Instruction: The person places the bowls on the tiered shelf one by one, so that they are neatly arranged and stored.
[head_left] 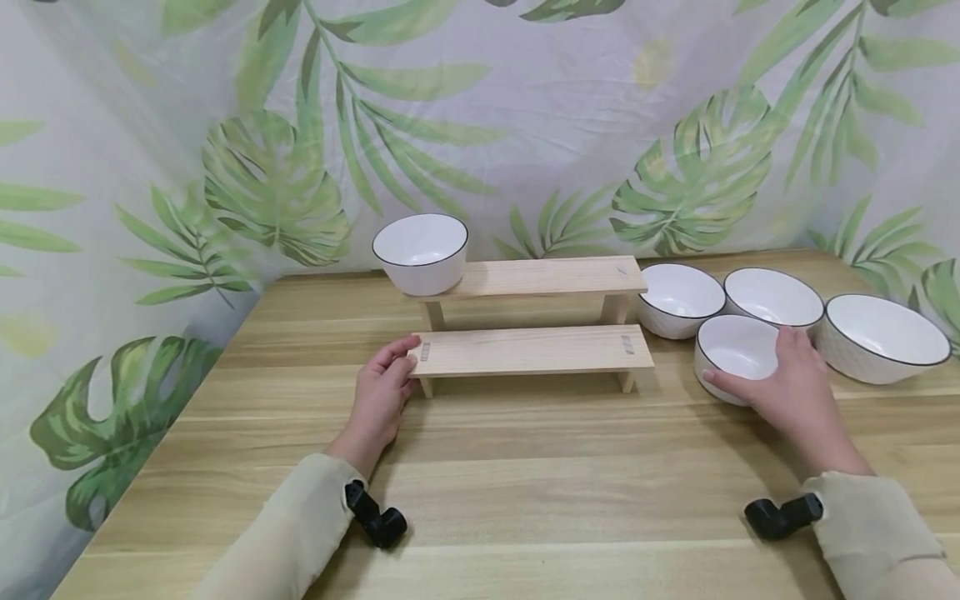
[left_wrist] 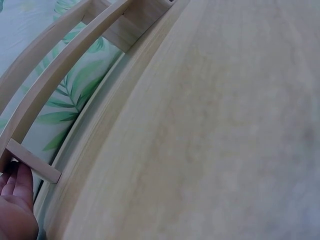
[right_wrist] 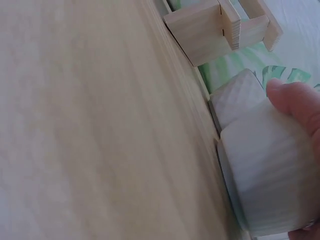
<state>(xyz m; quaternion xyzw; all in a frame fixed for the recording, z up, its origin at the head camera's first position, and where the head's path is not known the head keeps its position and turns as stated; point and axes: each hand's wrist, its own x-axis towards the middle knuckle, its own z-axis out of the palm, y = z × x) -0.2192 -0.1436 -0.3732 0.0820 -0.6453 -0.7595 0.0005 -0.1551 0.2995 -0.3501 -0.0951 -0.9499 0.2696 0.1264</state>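
Note:
A two-step wooden shelf [head_left: 528,350] stands on the table, a white bowl [head_left: 423,254] with a dark rim on the left end of its upper step. My left hand [head_left: 382,396] holds the left end of the lower step between thumb and fingers. In the left wrist view, its fingers [left_wrist: 22,185] lie against the shelf's short leg. To the right of the shelf, my right hand [head_left: 802,396] grips a small white bowl [head_left: 731,350], thumb at the near side and fingers over the far rim. The right wrist view shows this bowl's ribbed outer wall [right_wrist: 275,165] close up.
Behind the gripped bowl stand more white bowls: one [head_left: 681,292] beside the shelf, another [head_left: 776,287] to its right, and a larger one [head_left: 885,333] at the far right. A leaf-patterned cloth [head_left: 555,125] hangs behind the wooden table [head_left: 525,500].

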